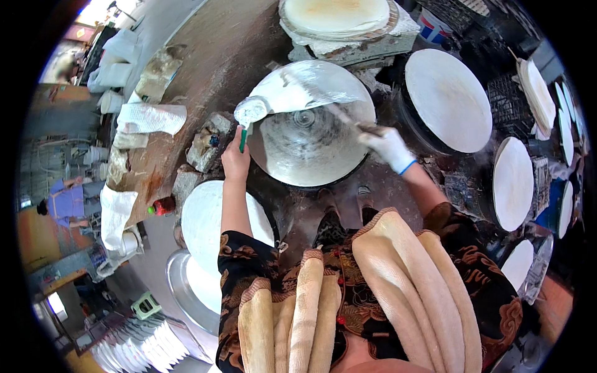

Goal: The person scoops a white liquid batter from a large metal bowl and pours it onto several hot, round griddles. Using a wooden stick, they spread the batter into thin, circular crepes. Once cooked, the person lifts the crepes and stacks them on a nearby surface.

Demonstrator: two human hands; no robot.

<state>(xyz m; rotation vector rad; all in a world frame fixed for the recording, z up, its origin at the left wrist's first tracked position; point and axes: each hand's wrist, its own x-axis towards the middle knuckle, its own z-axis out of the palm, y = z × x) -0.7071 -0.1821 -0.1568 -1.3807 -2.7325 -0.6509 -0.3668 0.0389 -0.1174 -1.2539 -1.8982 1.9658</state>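
Observation:
A large round griddle (298,155) lies in front of me, its middle streaked grey and white. Wet white batter (289,84) covers its far part in a glossy sheet. At the griddle's left rim, my bare left hand (236,156) is closed round the green handle of a ladle (252,110), whose bowl looks coated with white batter. My right hand (388,149), in a white glove with a blue cuff, grips the wooden handle of a spreader (370,129) over the right side. The spreader's far end is smeared by motion against the batter.
A stack of thin round flatbreads (336,17) rests on a block beyond the griddle. More round white-topped griddles stand at right (448,99) and lower left (239,214). Rough bricks (210,142) and a red bottle (163,206) lie left. Another person (67,204) is far left.

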